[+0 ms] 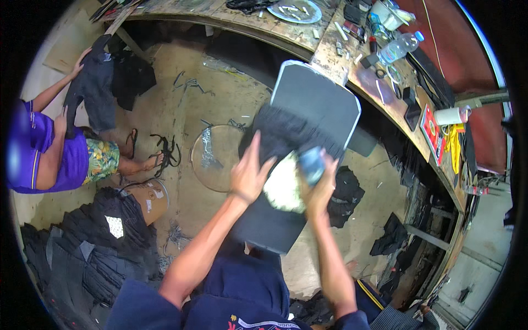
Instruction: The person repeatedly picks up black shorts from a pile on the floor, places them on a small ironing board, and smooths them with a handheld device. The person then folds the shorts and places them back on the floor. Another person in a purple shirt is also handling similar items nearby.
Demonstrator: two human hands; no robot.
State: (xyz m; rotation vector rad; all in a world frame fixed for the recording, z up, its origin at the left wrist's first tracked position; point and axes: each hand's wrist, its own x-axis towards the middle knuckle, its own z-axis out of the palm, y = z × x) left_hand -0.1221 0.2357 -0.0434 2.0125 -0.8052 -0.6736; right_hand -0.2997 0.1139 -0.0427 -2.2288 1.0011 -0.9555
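Note:
A dark board with a pale rim (316,91) slants away in front of me. Over its middle lies a black garment (278,132) with a furrowed, gathered look. A pale yellow-white piece (283,187), apparently cloth, shows between my hands. My left hand (249,175) rests along the garment's left side, its fingers stretched out and spread and nothing in its grip. My right hand (320,192) is closed round a blue-grey object (312,166), held at the right edge of the pale piece. Motion smears that object, so its kind cannot be made out.
A worn wooden bench (264,30) curves along the far and right sides, carrying a plastic bottle (399,48) and a round tray (295,10). At left stands a person in purple (66,148) handling dark trousers (93,82). Black cloth (93,253) is heaped at lower left.

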